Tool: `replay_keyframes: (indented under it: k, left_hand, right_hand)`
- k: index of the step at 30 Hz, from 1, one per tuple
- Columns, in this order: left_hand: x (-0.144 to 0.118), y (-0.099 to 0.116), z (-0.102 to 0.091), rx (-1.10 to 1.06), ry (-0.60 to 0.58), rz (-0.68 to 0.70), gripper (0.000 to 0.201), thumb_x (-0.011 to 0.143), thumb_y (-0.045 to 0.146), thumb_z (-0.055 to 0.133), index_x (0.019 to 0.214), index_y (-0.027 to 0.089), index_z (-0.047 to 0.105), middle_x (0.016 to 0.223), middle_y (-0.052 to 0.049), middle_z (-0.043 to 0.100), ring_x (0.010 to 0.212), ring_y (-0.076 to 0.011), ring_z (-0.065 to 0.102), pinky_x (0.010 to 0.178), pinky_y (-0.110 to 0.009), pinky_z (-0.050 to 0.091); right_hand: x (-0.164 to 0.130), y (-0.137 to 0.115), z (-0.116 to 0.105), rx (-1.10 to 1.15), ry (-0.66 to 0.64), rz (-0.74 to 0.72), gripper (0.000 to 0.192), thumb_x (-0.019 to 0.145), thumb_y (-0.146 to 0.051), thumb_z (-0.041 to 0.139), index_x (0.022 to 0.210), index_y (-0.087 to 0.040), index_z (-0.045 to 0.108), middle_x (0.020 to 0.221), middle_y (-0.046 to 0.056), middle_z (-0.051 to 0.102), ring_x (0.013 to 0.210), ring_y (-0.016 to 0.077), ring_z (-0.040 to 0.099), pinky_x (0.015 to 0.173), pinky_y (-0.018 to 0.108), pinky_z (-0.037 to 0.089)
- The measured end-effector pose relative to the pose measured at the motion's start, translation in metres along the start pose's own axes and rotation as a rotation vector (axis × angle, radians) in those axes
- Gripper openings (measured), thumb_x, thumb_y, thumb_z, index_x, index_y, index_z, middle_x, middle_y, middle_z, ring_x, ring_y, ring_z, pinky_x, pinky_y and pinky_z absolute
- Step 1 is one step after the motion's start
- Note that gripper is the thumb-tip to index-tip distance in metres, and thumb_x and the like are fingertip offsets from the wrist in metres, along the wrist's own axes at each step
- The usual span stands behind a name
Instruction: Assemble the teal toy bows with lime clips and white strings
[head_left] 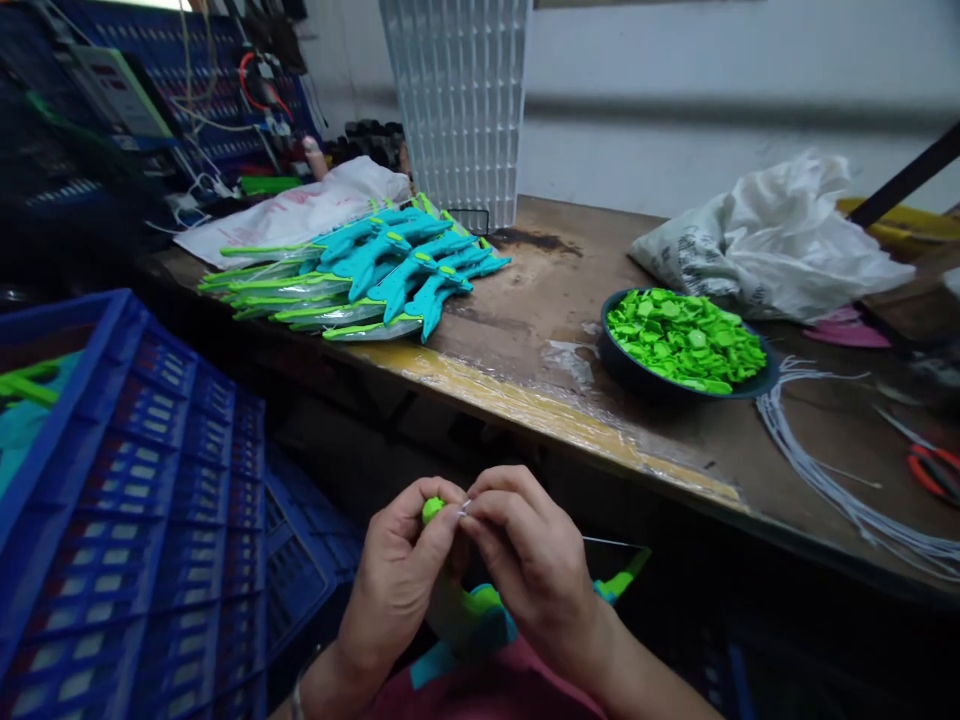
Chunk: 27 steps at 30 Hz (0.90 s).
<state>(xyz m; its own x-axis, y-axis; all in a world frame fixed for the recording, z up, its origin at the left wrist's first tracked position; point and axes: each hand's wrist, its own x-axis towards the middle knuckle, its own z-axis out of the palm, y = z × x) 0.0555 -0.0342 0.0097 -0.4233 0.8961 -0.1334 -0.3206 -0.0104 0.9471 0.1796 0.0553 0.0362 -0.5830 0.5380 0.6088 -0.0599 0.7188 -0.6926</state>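
Observation:
In front of my lap, my left hand [394, 580] is closed, thumb and forefinger pinching a small bright green plastic piece [432, 509]. My right hand [536, 560] meets it, its fingertips pressed together on the end of a thin white string [465, 507]. Beneath both hands lies a teal and green plastic toy [491, 610], bow-like in shape and partly hidden by them. A taut pale string [611, 543] runs to its green tip [634, 570] on the right. Whether the pinched green piece belongs to this toy, I cannot tell.
Similar teal and green toys [405, 262] are stacked on the table [525, 330]. To the right stand a dark bowl [611, 375] of green pieces, a white sack [772, 240], loose white strings [817, 490] and red-handled scissors [934, 470]. Blue crates [142, 480] stand at left.

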Motion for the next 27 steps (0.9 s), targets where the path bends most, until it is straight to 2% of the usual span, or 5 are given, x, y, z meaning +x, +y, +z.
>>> replay_keyframes:
  k: [5, 9, 17, 23, 27]
  left_hand:
    - [0.003, -0.002, -0.003, -0.009, -0.039, 0.028, 0.017, 0.096, 0.036, 0.065, 0.091, 0.02, 0.064, 0.059, 0.004, 0.054, 0.05, -0.0106, 0.049, 0.049, -0.02, 0.042]
    - [0.002, -0.003, -0.005, -0.061, -0.093, 0.066, 0.019, 0.094, 0.038, 0.066, 0.09, 0.019, 0.065, 0.066, 0.001, 0.056, 0.051, -0.0113, 0.051, 0.048, -0.021, 0.045]
    - [0.003, 0.008, 0.0, -0.155, -0.044, 0.016, 0.021, 0.086, 0.037, 0.076, 0.082, 0.017, 0.067, 0.072, 0.001, 0.057, 0.05, -0.0089, 0.052, 0.043, -0.019, 0.046]
    - [0.002, 0.011, -0.001, -0.125, -0.01, -0.036, 0.024, 0.086, 0.036, 0.075, 0.077, 0.017, 0.064, 0.068, 0.002, 0.057, 0.05, -0.0091, 0.051, 0.045, -0.02, 0.043]
    - [0.003, 0.012, -0.003, -0.106, -0.063, -0.08, 0.028, 0.084, 0.039, 0.078, 0.077, 0.016, 0.064, 0.056, 0.002, 0.055, 0.047, -0.0087, 0.046, 0.045, -0.018, 0.038]
  right_hand:
    - [-0.004, 0.005, 0.006, 0.316, 0.029, 0.299, 0.01, 0.097, -0.025, 0.063, 0.09, -0.018, 0.062, 0.085, 0.001, 0.061, 0.071, 0.0116, 0.063, 0.062, 0.023, 0.054]
    - [-0.005, 0.007, 0.006, 0.565, -0.085, 0.436, 0.022, 0.099, -0.032, 0.063, 0.083, -0.018, 0.057, 0.074, -0.003, 0.062, 0.057, 0.0101, 0.065, 0.055, 0.022, 0.053]
    - [-0.002, 0.019, 0.007, -0.09, 0.002, -0.135, 0.022, 0.105, -0.026, 0.052, 0.085, -0.017, 0.057, 0.077, 0.002, 0.061, 0.067, 0.012, 0.057, 0.057, 0.022, 0.047]
    - [-0.004, 0.007, -0.002, -0.159, -0.168, -0.144, 0.02, 0.104, -0.012, 0.044, 0.093, -0.013, 0.06, 0.082, 0.005, 0.06, 0.07, 0.0132, 0.055, 0.059, 0.024, 0.048]
    - [0.006, 0.004, -0.015, -0.147, -0.189, -0.255, 0.017, 0.104, -0.013, 0.044, 0.109, -0.011, 0.06, 0.117, 0.016, 0.065, 0.107, 0.021, 0.06, 0.088, 0.036, 0.057]
